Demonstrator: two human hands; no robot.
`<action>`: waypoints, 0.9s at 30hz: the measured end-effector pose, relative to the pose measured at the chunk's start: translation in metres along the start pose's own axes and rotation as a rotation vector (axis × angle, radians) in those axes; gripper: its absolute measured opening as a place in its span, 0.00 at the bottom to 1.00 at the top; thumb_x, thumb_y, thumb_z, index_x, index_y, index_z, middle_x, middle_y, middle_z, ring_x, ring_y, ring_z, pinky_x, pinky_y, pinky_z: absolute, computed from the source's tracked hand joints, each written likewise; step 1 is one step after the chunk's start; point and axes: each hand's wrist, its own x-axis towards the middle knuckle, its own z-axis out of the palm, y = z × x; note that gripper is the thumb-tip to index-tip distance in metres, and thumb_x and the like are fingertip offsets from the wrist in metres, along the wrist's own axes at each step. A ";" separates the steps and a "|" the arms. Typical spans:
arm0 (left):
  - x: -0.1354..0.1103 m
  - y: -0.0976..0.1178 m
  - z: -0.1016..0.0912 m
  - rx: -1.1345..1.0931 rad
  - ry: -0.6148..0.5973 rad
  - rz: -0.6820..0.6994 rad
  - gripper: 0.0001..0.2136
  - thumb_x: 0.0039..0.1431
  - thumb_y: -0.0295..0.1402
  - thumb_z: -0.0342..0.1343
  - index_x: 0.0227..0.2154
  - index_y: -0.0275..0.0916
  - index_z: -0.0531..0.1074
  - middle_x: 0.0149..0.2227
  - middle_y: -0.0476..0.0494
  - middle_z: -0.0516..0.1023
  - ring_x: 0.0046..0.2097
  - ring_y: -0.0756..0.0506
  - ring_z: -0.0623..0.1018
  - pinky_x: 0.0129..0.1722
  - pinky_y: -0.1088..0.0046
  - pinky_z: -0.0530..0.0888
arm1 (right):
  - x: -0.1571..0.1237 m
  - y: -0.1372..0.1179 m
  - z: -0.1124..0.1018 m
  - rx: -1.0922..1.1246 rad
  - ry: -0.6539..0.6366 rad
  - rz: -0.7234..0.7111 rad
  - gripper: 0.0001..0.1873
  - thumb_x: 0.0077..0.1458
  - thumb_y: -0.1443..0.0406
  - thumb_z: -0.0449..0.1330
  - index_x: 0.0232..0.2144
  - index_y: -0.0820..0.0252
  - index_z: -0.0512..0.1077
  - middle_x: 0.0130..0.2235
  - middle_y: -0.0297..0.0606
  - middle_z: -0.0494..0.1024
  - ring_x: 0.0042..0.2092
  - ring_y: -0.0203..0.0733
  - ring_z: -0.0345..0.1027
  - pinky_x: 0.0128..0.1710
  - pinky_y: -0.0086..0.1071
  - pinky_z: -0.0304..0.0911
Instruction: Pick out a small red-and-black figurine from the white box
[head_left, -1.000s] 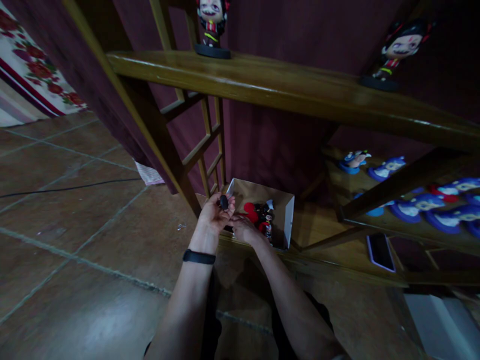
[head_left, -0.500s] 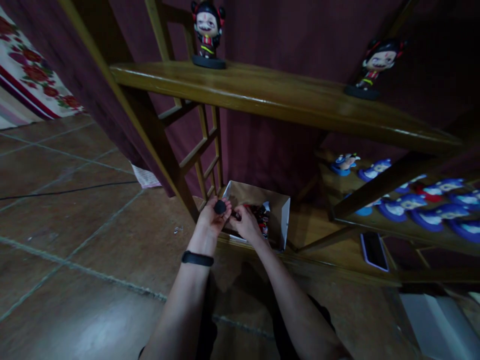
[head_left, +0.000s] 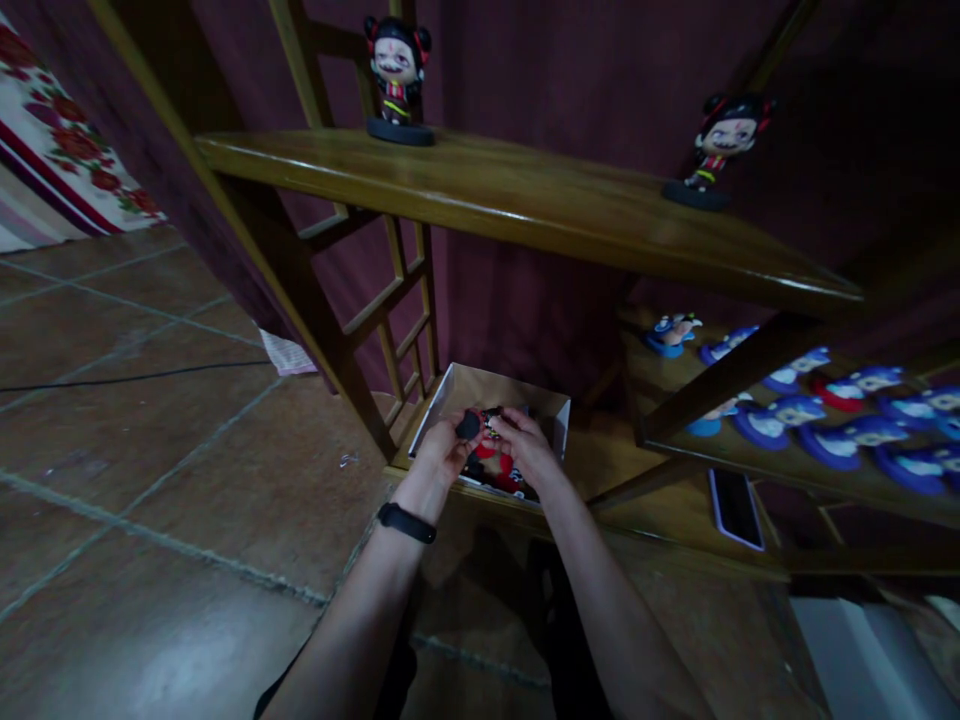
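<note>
My left hand pinches a small round black base just above an open cardboard box on the lowest shelf. My right hand is closed on a red and black figurine, held right beside the black base. More red and black figurine parts lie in the box under my hands, partly hidden. A black band is on my left wrist.
The wooden shelf unit carries two standing figurines on its upper board. Several blue figurines lie on the right-hand shelf, with a phone below them. Tiled floor with a black cable lies left.
Both hands moved slightly right over the box and came together. The right hand lifted a figurine out of the box toward the black base in the left hand.
</note>
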 end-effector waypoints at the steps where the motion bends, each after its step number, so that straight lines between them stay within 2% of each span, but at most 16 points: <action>1: -0.001 -0.002 0.002 0.015 -0.007 0.003 0.06 0.57 0.25 0.45 0.30 0.33 0.68 0.25 0.43 0.73 0.24 0.51 0.73 0.23 0.77 0.72 | -0.001 -0.001 -0.001 0.005 0.004 0.003 0.17 0.37 0.61 0.67 0.32 0.59 0.69 0.31 0.31 0.74 0.30 0.31 0.69 0.32 0.29 0.71; 7: 0.000 -0.011 0.007 0.057 -0.007 0.013 0.07 0.58 0.25 0.45 0.32 0.32 0.68 0.26 0.42 0.73 0.24 0.51 0.73 0.24 0.75 0.74 | -0.002 -0.005 -0.011 0.078 0.069 -0.018 0.17 0.39 0.63 0.67 0.33 0.57 0.68 0.35 0.32 0.75 0.36 0.35 0.72 0.42 0.38 0.69; 11: 0.002 -0.017 0.006 0.020 -0.011 -0.004 0.06 0.58 0.26 0.45 0.32 0.33 0.67 0.28 0.42 0.73 0.26 0.50 0.73 0.27 0.73 0.75 | -0.003 -0.009 -0.012 0.038 0.141 -0.108 0.16 0.40 0.63 0.66 0.33 0.57 0.68 0.35 0.32 0.74 0.37 0.35 0.71 0.43 0.35 0.68; 16: -0.001 -0.020 0.009 0.000 -0.103 -0.033 0.07 0.59 0.27 0.44 0.31 0.34 0.67 0.26 0.44 0.73 0.26 0.50 0.74 0.30 0.70 0.75 | -0.002 -0.006 -0.011 -0.009 0.164 -0.180 0.16 0.39 0.63 0.65 0.33 0.56 0.67 0.34 0.30 0.72 0.36 0.33 0.69 0.40 0.32 0.69; 20: -0.002 -0.021 0.011 -0.026 -0.139 -0.051 0.09 0.58 0.25 0.43 0.28 0.34 0.68 0.25 0.44 0.73 0.25 0.51 0.73 0.32 0.70 0.75 | 0.002 0.000 -0.013 -0.182 0.174 -0.239 0.19 0.40 0.63 0.64 0.37 0.55 0.66 0.34 0.29 0.71 0.36 0.34 0.68 0.39 0.32 0.68; 27: 0.000 -0.020 0.010 -0.037 -0.151 -0.024 0.09 0.54 0.20 0.43 0.25 0.32 0.68 0.23 0.43 0.72 0.25 0.51 0.73 0.32 0.72 0.74 | 0.006 0.003 -0.017 -0.498 0.128 -0.293 0.16 0.44 0.61 0.59 0.38 0.56 0.66 0.37 0.32 0.73 0.39 0.37 0.67 0.44 0.33 0.64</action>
